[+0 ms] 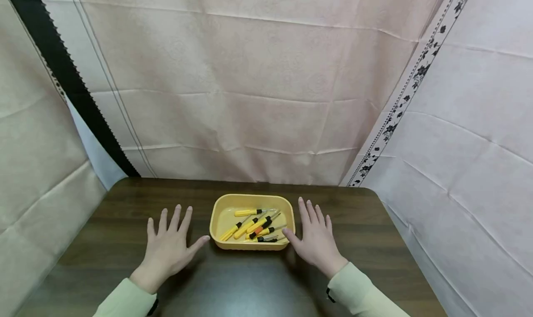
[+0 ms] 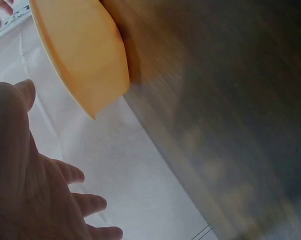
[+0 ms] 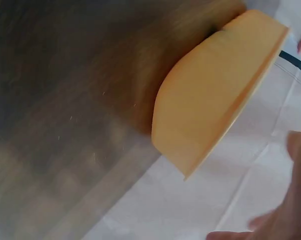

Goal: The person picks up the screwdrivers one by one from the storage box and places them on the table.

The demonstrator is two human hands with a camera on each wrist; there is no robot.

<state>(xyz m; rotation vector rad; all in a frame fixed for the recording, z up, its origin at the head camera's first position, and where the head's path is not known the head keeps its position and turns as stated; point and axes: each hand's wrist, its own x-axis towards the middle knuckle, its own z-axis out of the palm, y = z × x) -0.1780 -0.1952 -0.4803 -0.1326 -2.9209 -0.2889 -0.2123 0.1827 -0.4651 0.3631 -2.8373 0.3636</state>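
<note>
You are hovering left hand [image 1: 166, 252] and right hand [image 1: 317, 240], fingers [image 1: 163, 222] spread, by a tray [image 1: 250, 245] of screwdrivers [image 1: 256, 226], seemingly preparing and likely needing curled fingers next

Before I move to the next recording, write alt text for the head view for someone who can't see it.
A person's left hand and right hand, fingers spread and holding nothing, flank a yellow tray of small, mostly yellow-handled screwdrivers. The tray sits on a dark wooden table, with pale cloth hanging behind and at both sides.
</note>
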